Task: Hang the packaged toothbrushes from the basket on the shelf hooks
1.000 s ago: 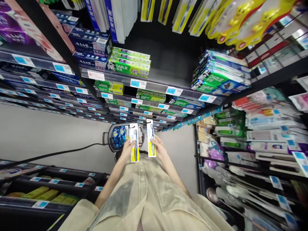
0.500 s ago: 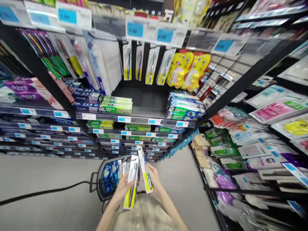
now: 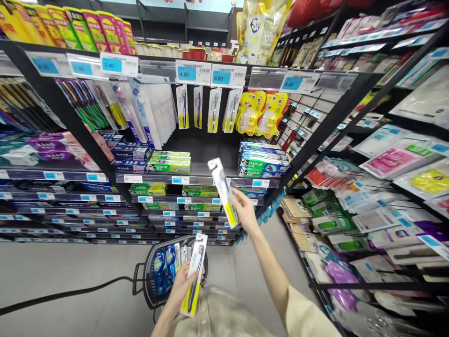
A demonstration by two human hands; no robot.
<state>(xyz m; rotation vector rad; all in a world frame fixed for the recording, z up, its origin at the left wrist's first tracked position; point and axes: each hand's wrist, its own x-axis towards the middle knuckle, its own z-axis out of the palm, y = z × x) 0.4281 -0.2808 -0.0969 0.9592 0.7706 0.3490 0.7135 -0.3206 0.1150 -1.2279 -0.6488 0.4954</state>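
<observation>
My left hand (image 3: 183,283) grips a packaged toothbrush (image 3: 195,276) with a white and yellow card, held upright over the right side of the shopping basket (image 3: 149,295). Out in front of the lower shelves, my right hand (image 3: 243,210) is closed on a second packaged toothbrush (image 3: 223,193), its top tilted to the left. Above it, similar toothbrush packs (image 3: 214,110) hang on hooks beneath the price tags. Blue packs (image 3: 164,267) lie in the basket.
DARLIE toothpaste boxes (image 3: 170,162) and further boxes (image 3: 261,159) stand on the shelf, below yellow bear-shaped packs (image 3: 257,112). A rack of hanging goods (image 3: 351,210) borders the right side. A black strap (image 3: 70,292) runs left from the basket.
My right hand has moved up and forward with its toothbrush, away from the left one toward the shelf. My left hand stays low with its pack. The view has tilted up.
</observation>
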